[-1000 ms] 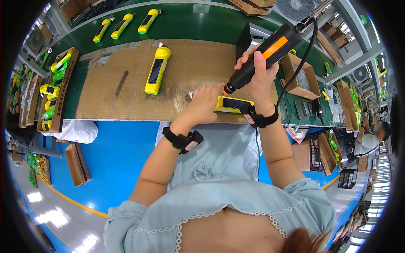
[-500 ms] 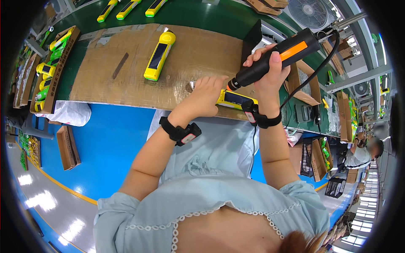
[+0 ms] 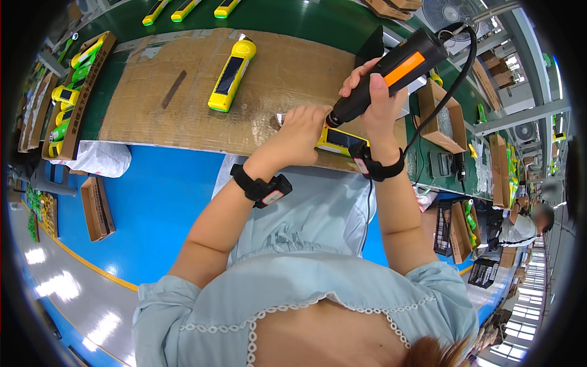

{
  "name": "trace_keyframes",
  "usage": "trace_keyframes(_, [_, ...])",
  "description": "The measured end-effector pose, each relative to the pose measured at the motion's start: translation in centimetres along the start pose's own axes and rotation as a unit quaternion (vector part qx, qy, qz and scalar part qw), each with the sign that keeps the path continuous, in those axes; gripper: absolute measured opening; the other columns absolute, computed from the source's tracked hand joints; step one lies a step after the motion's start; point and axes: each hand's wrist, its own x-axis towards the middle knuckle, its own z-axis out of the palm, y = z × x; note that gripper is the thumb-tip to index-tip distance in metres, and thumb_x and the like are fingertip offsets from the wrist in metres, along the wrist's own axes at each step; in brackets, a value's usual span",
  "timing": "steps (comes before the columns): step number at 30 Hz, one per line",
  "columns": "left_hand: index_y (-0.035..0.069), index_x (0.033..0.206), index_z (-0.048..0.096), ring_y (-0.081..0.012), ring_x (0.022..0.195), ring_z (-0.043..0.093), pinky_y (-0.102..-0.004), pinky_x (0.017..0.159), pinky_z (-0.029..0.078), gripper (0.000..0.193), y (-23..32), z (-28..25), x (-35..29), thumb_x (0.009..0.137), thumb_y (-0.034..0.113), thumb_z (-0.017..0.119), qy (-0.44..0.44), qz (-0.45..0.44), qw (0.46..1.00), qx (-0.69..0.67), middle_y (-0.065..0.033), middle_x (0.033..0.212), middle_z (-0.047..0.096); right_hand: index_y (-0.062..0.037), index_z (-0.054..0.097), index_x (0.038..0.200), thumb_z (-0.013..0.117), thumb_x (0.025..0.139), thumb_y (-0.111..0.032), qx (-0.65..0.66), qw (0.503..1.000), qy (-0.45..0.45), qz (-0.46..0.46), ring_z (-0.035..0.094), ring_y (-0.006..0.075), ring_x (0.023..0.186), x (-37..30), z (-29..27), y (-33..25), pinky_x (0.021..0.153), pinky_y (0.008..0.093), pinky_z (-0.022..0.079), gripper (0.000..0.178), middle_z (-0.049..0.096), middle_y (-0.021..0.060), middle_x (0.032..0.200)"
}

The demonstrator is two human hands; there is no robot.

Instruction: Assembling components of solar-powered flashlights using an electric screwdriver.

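My right hand is wrapped round a black electric screwdriver with an orange stripe, tilted so that its tip points down to the left. That tip meets a yellow torch-like device with a dark panel, lying at the near edge of the cardboard sheet. My left hand is closed over the left end of this device, its fingertips right beside the screwdriver's tip. The exact contact point is hidden by the fingers. A second yellow torch-like device, with green edging, lies farther back on the cardboard.
An open box of yellow and green devices stands at the left. At the right is a cardboard box with small clear parts. The screwdriver's black cable loops down beside my right arm. Several more devices lie at the back.
The screwdriver and my right hand have shifted slightly left, with the tool's rear end lower left than before. My left hand stays on the device.
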Motion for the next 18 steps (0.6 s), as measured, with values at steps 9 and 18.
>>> trace_keyframes(9, [0.002, 0.121, 0.041, -0.037, 0.105, 0.043, -0.0402, 0.091, 0.034, 0.071, 0.1, 0.1, 0.2, 0.052, -0.001, 0.059, 0.002, -0.009, 1.0, 0.002, -0.0179, 0.108, 0.047, 0.0, 0.049, 0.094, 0.062, 0.085, -0.017, 0.035, 0.999, -0.009, 0.028, 0.057, 0.0171, 0.057, 0.2, -0.6, 0.6, 0.054, 0.0297, 0.048, 0.023, 0.056, 0.0093, 0.067])
trace_keyframes(18, [0.002, 0.122, 0.042, -0.0362, 0.104, 0.048, -0.0413, 0.088, 0.037, 0.067, -0.3, 0.4, 0.2, 0.057, -0.001, 0.061, 0.018, -0.011, 0.999, 0.05, -0.0186, 0.105, 0.052, -0.001, 0.049, 0.098, 0.065, 0.083, -0.02, 0.069, 0.997, -0.014, -0.008, 0.059, 0.0207, 0.059, -0.6, -1.9, 0.4, 0.056, 0.034, 0.051, 0.03, 0.056, 0.0116, 0.07])
